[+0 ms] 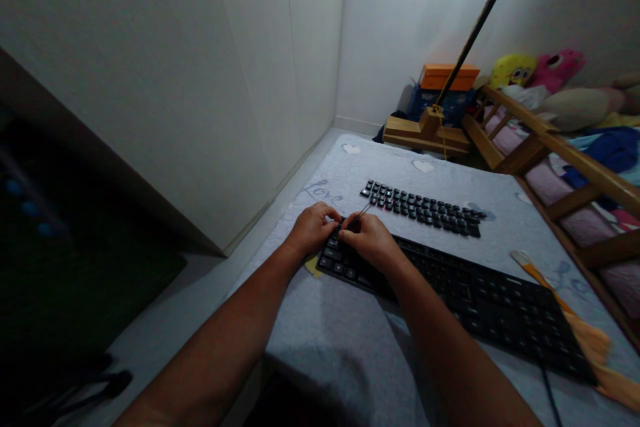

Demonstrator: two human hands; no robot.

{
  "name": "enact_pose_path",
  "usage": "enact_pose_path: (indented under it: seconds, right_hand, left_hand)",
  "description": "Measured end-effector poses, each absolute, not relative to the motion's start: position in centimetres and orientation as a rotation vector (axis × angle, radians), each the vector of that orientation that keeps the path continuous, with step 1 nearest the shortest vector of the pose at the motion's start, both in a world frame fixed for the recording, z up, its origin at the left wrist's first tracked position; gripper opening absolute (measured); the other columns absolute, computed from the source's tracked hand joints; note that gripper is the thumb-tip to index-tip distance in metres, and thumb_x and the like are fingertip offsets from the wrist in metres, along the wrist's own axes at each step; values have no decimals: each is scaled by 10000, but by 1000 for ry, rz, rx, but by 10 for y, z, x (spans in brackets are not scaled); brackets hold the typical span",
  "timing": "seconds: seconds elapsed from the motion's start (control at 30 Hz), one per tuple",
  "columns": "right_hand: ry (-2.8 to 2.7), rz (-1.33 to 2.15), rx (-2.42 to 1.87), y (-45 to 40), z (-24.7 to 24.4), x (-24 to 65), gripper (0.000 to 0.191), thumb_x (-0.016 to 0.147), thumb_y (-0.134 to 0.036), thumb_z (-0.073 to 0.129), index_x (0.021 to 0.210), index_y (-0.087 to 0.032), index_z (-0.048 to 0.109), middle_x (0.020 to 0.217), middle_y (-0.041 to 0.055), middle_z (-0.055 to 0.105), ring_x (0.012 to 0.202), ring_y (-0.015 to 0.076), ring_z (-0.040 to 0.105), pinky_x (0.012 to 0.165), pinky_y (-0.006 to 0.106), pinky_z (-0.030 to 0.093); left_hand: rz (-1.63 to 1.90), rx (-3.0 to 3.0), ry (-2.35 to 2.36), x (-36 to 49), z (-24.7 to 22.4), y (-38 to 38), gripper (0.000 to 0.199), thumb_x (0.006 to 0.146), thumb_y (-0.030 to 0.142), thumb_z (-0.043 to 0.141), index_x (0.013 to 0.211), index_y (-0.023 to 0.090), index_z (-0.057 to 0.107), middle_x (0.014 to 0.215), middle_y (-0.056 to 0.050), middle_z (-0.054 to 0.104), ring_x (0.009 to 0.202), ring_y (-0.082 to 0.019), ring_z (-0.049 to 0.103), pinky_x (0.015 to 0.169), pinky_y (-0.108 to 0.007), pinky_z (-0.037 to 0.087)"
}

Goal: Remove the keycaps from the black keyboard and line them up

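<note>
A black full-size keyboard (470,293) lies at a slant on the bed-like cloth surface. Over its far left corner my left hand (315,225) is closed, with thumb and fingers pinched at the keys; whatever is between them is too small to tell. Right beside it, my right hand (369,237) grips a thin two-pronged wire tool (366,209), whose wires point up and away to the right. Its fingertips rest close to the keys next to my left fingers. Beyond the keyboard, several loose black keycaps (425,207) are laid out in rows.
A brush with an orange handle (536,273) and an orange cloth (590,340) lie at the keyboard's right. A yellow piece (313,267) shows under its left end. A wooden stand (425,130), boxes (450,77) and a wooden rail (560,140) are behind; a white wardrobe (240,80) is on the left.
</note>
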State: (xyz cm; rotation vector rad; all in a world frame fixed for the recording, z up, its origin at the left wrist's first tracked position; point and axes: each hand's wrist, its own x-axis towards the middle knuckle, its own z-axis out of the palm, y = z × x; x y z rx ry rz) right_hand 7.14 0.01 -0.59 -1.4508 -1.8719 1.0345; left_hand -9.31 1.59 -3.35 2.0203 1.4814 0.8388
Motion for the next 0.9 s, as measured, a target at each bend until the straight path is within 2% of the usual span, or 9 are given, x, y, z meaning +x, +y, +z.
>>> enact_pose_path:
  seconds: [0.3,0.53,0.7,0.9]
  right_hand:
    - [-1913,1043,-1400,-17,-2,74,84,725,-167,631,807,-182,641,646,-35,610,597,121,548,561,219,387]
    - [-1857,1003,-1404,-31,-2,73,95,735,-149,594,814,-184,634,688,-20,626,625,131,560,621,237,422]
    - [-1834,1117,-1419,-20,-5,78,99,703,-161,608,795,-185,637,626,-38,583,577,124,526,556,225,388]
    - [-1979,967,-1444,-20,5,77,120,706,-103,595,779,-192,627,645,-26,608,599,128,554,585,223,391]
  left_hand:
    - [835,2003,1501,-92,-33,15,135,766,160,614,842,183,723,878,-30,660,838,-160,612,772,-269,493]
    - [840,2008,1499,-92,-32,14,137,758,139,618,847,179,713,877,-26,655,817,-155,617,764,-264,494]
    - [851,2009,1496,-91,-30,13,141,754,131,618,837,180,721,869,-26,653,821,-157,613,752,-261,488]
    - [847,2021,1499,-92,-31,13,138,761,140,618,837,181,726,868,-27,655,836,-160,610,766,-263,483]
